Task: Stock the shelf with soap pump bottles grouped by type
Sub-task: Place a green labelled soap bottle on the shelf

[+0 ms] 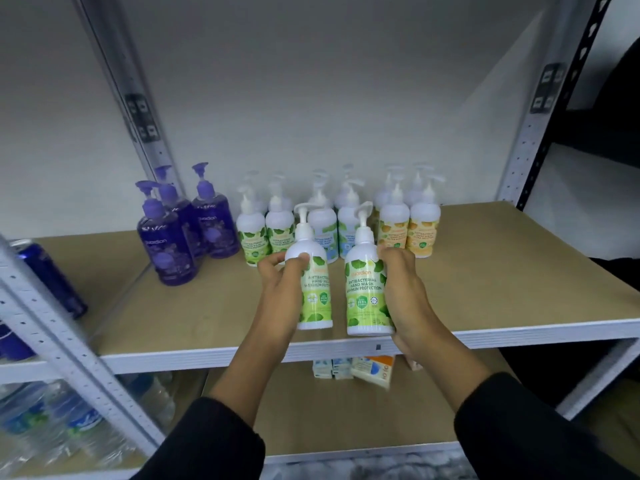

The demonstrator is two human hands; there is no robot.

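Fingers (295, 260) of the left hand (285, 292) are curled round the shoulder of one green-label bottle (317, 292). The right hand (407, 292) is wrapped round the side of a second green bottle (363, 292), though whatever is behind that bottle is hidden. Both bottles are upright and side by side, right at the front edge of the shelf (519, 271). Can't really tell if they're resting on it or hovering just above.

Stuff that could go sideways from here, imo:

- **Wrong group.** The green group (265, 235) sits at the back, a bit left of where the hands are. Directly behind the two held bottles are the blue-label ones (325, 233). Push straight in and the greens land in front of the blues, so the sorting's off.
- **Knock-overs.** The back rows look packed tight, with the orange ones (408, 233) on the right and the purple bottles (173, 244) on the left. One bump from a held bottle probably dominoes a few.
- **Snagging.** The pump spouts (301, 207) stick out and could catch on a neighbour on the way in.
- **Dropping one.** These look like smooth plastic, and it's one hand per bottle. A slip this close to the front edge likely sends a bottle over and down toward the lower shelf (311, 420).
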